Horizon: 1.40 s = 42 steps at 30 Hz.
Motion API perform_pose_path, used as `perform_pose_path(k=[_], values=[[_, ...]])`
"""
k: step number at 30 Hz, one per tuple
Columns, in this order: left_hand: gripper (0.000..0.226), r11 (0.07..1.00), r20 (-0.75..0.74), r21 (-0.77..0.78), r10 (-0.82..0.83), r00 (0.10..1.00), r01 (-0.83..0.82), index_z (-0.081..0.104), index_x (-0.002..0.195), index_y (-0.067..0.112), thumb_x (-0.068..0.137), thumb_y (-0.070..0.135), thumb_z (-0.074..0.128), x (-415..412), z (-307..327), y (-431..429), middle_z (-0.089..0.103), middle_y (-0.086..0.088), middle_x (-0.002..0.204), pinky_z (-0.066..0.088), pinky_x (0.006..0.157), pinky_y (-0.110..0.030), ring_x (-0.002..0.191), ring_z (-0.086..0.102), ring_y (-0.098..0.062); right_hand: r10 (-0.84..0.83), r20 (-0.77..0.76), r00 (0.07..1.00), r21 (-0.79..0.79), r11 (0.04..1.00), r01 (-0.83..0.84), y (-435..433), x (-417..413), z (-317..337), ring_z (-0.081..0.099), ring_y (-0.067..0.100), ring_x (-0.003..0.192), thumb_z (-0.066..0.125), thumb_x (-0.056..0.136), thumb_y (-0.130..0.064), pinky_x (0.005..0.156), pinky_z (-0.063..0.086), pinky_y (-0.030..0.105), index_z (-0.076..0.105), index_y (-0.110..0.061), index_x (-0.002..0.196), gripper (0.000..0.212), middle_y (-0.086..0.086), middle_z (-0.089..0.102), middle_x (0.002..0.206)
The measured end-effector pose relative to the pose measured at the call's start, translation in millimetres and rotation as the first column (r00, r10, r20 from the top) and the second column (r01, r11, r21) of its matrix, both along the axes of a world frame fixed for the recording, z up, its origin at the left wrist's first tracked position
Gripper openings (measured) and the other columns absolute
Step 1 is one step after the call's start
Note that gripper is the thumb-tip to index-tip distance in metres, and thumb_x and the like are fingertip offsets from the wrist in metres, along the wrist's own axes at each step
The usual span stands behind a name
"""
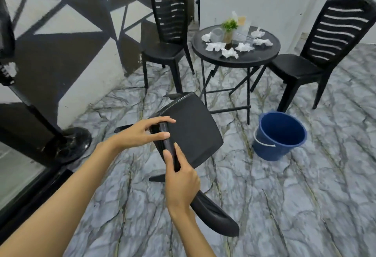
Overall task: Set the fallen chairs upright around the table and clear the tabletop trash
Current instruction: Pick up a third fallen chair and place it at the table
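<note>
A grey marble-veined floor [305, 195] fills most of the view, with a wall [61, 53] painted in black, grey and white triangles on the left and a white panelled door [254, 2] at the back. The fallen chair [193, 130] is nearest, tipped over on the floor in front of the round black table [234, 60], with its flat dark seat panel turned up toward the camera. The left hand [140, 134] curls over the seat's upper near edge, fingers on top and thumb below. The right hand [181, 181] clamps the same edge lower down between thumb and fingers. Two more black slatted chairs stand upright, the wall-side chair [162, 49] left of the table and the right-side chair [301, 67] opposite it. A blue bucket [278, 141] with a pale handle sits on the floor just beside the table legs. A black pedestal base [69, 145] stands by the wall, its pole running off the left edge. On the tabletop, crumpled tissues [230, 53] lie around a small green plant [230, 25] and a clear glass [216, 34]; other clear items behind the plant are too blurred to name. Dark parts of the fallen chair jut out to the left and lower right, and the right forearm covers part of them, so legs and backrest cannot be told apart with certainty.
</note>
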<state>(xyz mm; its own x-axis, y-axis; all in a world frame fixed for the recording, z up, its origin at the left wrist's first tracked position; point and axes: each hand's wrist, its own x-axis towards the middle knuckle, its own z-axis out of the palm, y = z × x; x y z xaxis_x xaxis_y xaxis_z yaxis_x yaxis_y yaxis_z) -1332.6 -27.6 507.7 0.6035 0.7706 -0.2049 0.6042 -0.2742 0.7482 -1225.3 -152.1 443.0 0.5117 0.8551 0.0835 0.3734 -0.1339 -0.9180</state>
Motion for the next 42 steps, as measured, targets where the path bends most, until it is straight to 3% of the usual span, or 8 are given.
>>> perform_pose_path(k=[8, 14, 19, 23, 27, 33, 38, 42], values=[[0.059, 0.999, 0.088, 0.039, 0.002, 0.996, -0.006, 0.053, 0.117, 0.046, 0.067, 0.076, 0.052, -55.4, 20.5, 67.4, 0.049, 0.031, 0.123, 0.037, 0.088, -0.007, 0.109, 0.044, 0.024, 0.071, 0.019, 0.997, -0.153, 0.986, -0.067, 65.7, -45.2, 47.6, 0.065, 0.013, 0.101, 0.045, 0.088, -0.059, 0.078, 0.049, 0.034, 0.052, -0.035, 0.121, 0.041, -0.014, 0.068, 0.113], [0.055, 0.997, 0.153, 0.058, -0.062, 0.986, 0.054, 0.057, 0.114, 0.043, 0.068, 0.074, 0.054, -99.0, 21.9, 126.7, 0.053, 0.017, 0.132, 0.034, 0.101, -0.016, 0.124, 0.044, 0.008, 0.016, 0.029, 0.999, -0.206, 0.978, -0.010, 115.5, -82.6, 70.1, 0.064, 0.018, 0.097, 0.049, 0.087, -0.056, 0.078, 0.049, 0.037, 0.049, -0.030, 0.102, 0.031, -0.011, 0.067, 0.103], [0.026, 0.987, 0.164, 0.095, -0.143, 0.976, 0.129, 0.063, 0.107, 0.025, 0.085, 0.038, 0.062, -124.6, 33.3, 172.4, 0.063, 0.014, 0.114, 0.040, 0.080, -0.010, 0.093, 0.058, 0.008, 0.011, 0.022, 1.000, -0.217, 0.976, -0.006, 152.3, -109.6, 83.2, 0.062, 0.015, 0.101, 0.051, 0.085, -0.059, 0.084, 0.050, 0.038, 0.053, -0.031, 0.105, 0.035, -0.010, 0.067, 0.109], [0.039, 0.984, 0.158, 0.018, -0.180, 0.971, 0.180, 0.062, 0.111, 0.022, 0.079, 0.043, 0.065, -149.6, 37.5, 205.8, 0.061, 0.010, 0.120, 0.046, 0.094, -0.021, 0.108, 0.058, -0.006, 0.043, -0.005, 0.999, -0.176, 0.983, -0.043, 178.6, -127.5, 89.4, 0.060, 0.008, 0.106, 0.057, 0.084, -0.051, 0.089, 0.049, 0.035, 0.057, -0.033, 0.107, 0.029, -0.014, 0.066, 0.110], [0.059, 0.984, 0.153, -0.052, -0.162, 0.975, 0.172, 0.062, 0.111, 0.032, 0.063, 0.067, 0.066, -171.3, 38.3, 234.7, 0.057, 0.010, 0.128, 0.042, 0.105, -0.037, 0.119, 0.053, -0.010, 0.263, -0.165, 0.951, -0.099, 0.955, -0.281, 180.5, -113.0, 82.7, 0.059, -0.002, 0.107, 0.068, 0.083, -0.035, 0.092, 0.045, 0.021, 0.063, -0.031, 0.108, 0.026, -0.020, 0.065, 0.105], [0.057, 0.981, 0.196, -0.173, -0.049, 0.979, 0.083, 0.062, 0.109, 0.039, 0.059, 0.065, 0.070, -205.0, 40.0, 267.4, 0.055, 0.015, 0.124, 0.035, 0.110, -0.038, 0.125, 0.047, -0.008, 0.364, -0.317, 0.876, -0.172, 0.886, -0.431, 147.4, -60.6, 44.4, 0.065, 0.006, 0.105, 0.071, 0.067, -0.051, 0.100, 0.048, 0.035, 0.072, -0.034, 0.101, 0.038, -0.011, 0.072, 0.107], [0.080, 0.967, 0.289, -0.256, 0.061, 0.955, 0.015, 0.062, 0.109, 0.033, 0.039, 0.069, 0.079, -223.9, 40.0, 286.6, 0.058, 0.010, 0.091, 0.040, 0.083, -0.024, 0.094, 0.056, -0.008, 0.315, -0.289, 0.904, -0.186, 0.908, -0.376, 146.3, -68.6, 33.0, 0.063, 0.002, 0.107, 0.072, 0.060, -0.064, 0.099, 0.048, 0.033, 0.072, -0.037, 0.104, 0.052, -0.015, 0.072, 0.108], [0.081, 0.970, 0.272, -0.239, 0.019, 0.962, 0.049, 0.063, 0.111, 0.029, 0.042, 0.068, 0.079, -239.2, 40.6, 311.7, 0.063, 0.022, 0.084, 0.040, 0.084, -0.023, 0.088, 0.059, -0.002, 0.132, -0.223, 0.966, -0.175, 0.969, -0.173, 159.2, -83.1, 26.2, 0.062, -0.005, 0.100, 0.073, 0.050, -0.064, 0.087, 0.048, 0.023, 0.072, -0.043, 0.092, 0.047, -0.022, 0.070, 0.100]])
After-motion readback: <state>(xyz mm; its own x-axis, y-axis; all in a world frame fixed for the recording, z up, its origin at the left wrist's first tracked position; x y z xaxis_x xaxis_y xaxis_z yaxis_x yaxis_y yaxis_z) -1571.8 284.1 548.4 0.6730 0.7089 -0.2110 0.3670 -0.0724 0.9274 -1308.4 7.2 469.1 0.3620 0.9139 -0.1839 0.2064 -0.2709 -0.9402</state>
